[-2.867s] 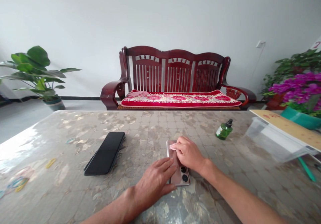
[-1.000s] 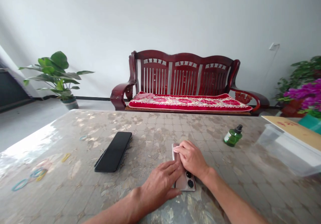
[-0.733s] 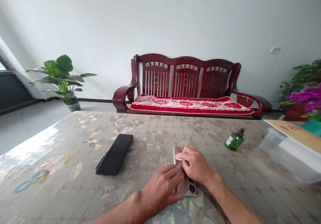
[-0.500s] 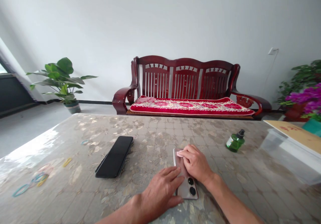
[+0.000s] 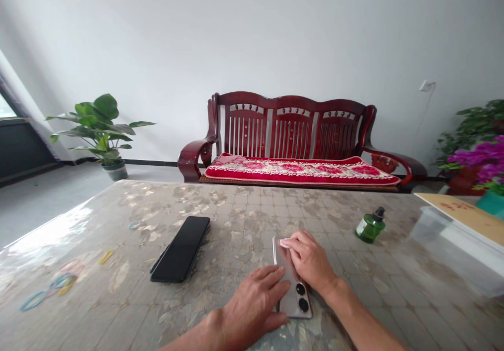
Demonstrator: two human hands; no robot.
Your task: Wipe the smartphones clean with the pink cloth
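Note:
A silver smartphone (image 5: 289,305) lies back up on the table, its two round black camera lenses toward me. My left hand (image 5: 260,301) holds it down at the near left, fingers across its back and thumb by the near edge. My right hand (image 5: 311,262) is closed on a small white wipe (image 5: 284,243), pressed to the far part of the phone's back. Most of the wipe is hidden under the fingers. To the left, a black smartphone (image 5: 183,250) rests with its dark screen up, apart from both hands.
A green bottle with a black top (image 5: 370,226) stands right of my hands. Beyond it is a clear plastic box (image 5: 444,246) with a tan board (image 5: 460,214). Coloured rubber bands (image 5: 49,290) lie at left. Behind the patterned table (image 5: 236,204) stands a wooden bench (image 5: 291,130).
The view has tilted slightly, so everything sits a little lower in it. Both hands keep nearly the same places on the silver smartphone.

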